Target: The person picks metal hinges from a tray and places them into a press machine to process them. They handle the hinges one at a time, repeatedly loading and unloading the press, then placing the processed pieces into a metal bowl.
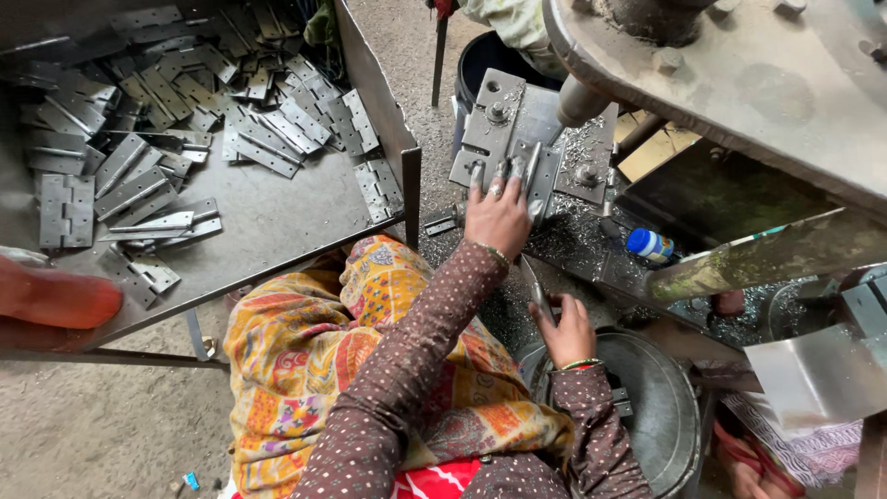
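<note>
My left hand (497, 214) reaches forward and presses its fingers down on a grey steel hinge (528, 166) that lies in the metal fixture (494, 115) under a drill spindle (577, 100). My right hand (565, 333) is lower, above a round metal basin (661, 407). It grips a thin metal piece (536, 291) that points up and to the left. Both arms wear brown dotted sleeves. A yellow and orange patterned cloth (314, 351) covers my lap.
A large sheet-metal tray (277, 222) on the left holds several loose hinges (139, 176). Metal shavings (573, 240) and a small blue-capped bottle (650, 245) lie by the fixture. The machine's heavy plate (758, 83) overhangs at the upper right. Another person's sandalled foot (748, 457) is at the lower right.
</note>
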